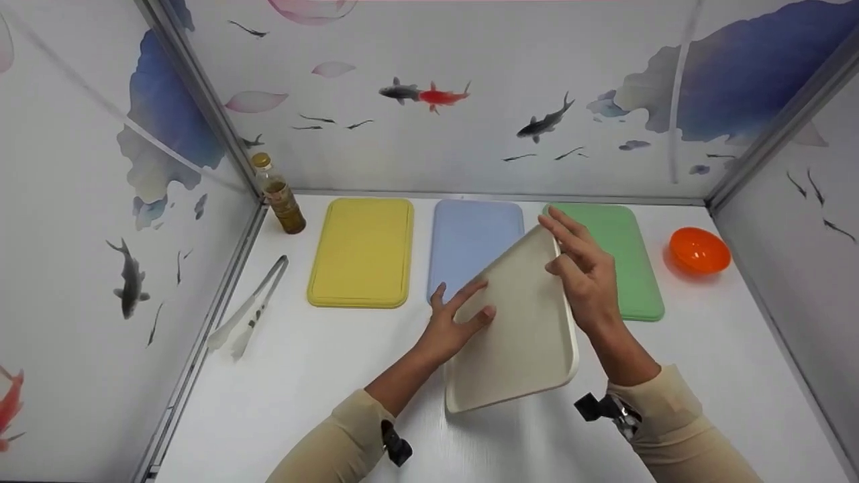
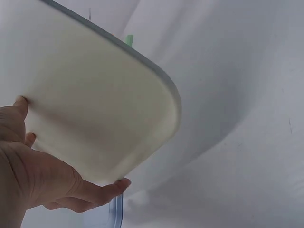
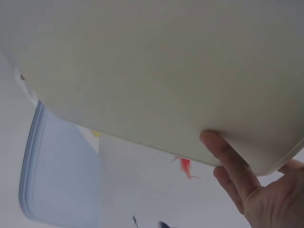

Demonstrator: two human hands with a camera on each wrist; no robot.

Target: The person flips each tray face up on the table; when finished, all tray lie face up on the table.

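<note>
A cream rectangular tray with a raised rim stands steeply tilted over the white table, between both hands. My left hand grips its left edge, thumb and a finger on the tray's face. In the left wrist view, other fingers of that hand reach the rim near a corner. Near the upper right corner, my right hand holds the other edge. The right wrist view has one fingertip of this hand pressed to the tray's broad surface, with more fingers beyond the rim.
Yellow, blue and green boards lie in a row at the back; the tray partly covers the blue one. An orange bowl is at right. Metal tongs and an oil bottle are at left. Printed panels enclose the table.
</note>
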